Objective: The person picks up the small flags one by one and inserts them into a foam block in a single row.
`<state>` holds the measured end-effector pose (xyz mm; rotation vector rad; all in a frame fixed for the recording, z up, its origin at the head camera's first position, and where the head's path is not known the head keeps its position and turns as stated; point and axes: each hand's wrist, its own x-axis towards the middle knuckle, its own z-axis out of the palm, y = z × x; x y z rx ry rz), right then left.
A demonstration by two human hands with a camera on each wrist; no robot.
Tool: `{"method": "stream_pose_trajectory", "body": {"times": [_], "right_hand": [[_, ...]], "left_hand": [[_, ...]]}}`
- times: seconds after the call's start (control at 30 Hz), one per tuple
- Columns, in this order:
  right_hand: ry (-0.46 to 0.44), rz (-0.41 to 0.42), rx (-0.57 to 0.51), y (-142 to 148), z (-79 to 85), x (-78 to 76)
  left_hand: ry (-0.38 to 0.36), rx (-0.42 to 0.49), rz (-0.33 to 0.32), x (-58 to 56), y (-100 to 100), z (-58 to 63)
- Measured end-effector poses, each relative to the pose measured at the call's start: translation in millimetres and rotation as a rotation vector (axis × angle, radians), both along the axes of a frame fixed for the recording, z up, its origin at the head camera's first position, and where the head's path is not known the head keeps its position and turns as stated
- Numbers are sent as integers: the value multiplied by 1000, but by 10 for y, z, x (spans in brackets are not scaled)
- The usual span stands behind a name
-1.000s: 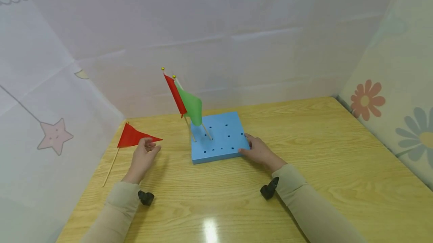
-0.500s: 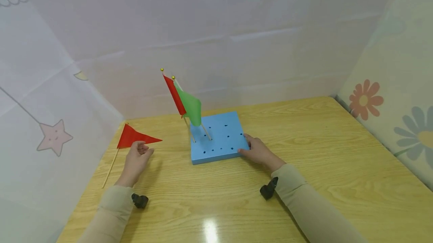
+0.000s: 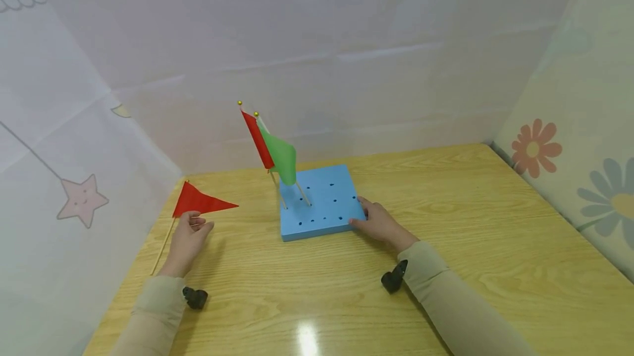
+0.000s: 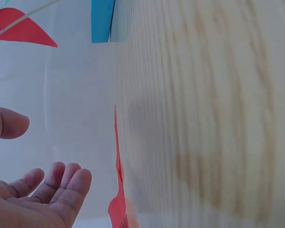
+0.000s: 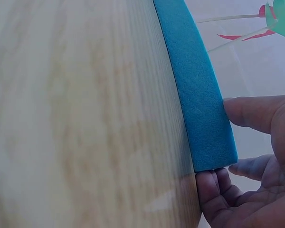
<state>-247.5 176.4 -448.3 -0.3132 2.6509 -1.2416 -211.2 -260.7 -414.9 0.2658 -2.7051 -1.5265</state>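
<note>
My left hand (image 3: 185, 243) hovers with thumb and fingers apart beside a red triangular flag (image 3: 200, 202) that lies on the table, its thin wooden stick running toward the front. Nothing is between the fingers (image 4: 76, 192) in the left wrist view. My right hand (image 3: 382, 225) holds the near right corner of a blue foam board (image 3: 322, 207), thumb on its top edge, fingers bent against its side. The board is dotted with holes. In its left part stand two flags on sticks with gold tips, one red (image 3: 256, 140) and one green (image 3: 282, 159), both leaning left.
The wood-grain table (image 3: 446, 202) carries the board and the lying flag. A pale cloth (image 3: 396, 92) hangs behind it, with printed flowers at the right and a star at the left. A black wrist camera (image 3: 195, 297) sits at each cuff.
My left hand has moved left and a little toward me, from over the red flag's tip to near its stick. The right hand and the board stay put.
</note>
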Motion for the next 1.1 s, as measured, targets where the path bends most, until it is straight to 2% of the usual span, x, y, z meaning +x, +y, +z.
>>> {"method": "stream_pose_trajectory", "body": {"times": [0.23, 0.53, 0.93, 1.1], "right_hand": [[5, -5, 28, 6, -55, -23], [8, -2, 33, 8, -31, -20], [14, -2, 36, 5, -8, -12], [21, 3, 43, 6, -14, -14]], "left_hand": [[-18, -27, 5, 33, -156, -34], [-30, -98, 33, 89, -315, -4], [-61, -125, 54, 152, -490, -17], [-45, -173, 78, 162, -581, -34]]}}
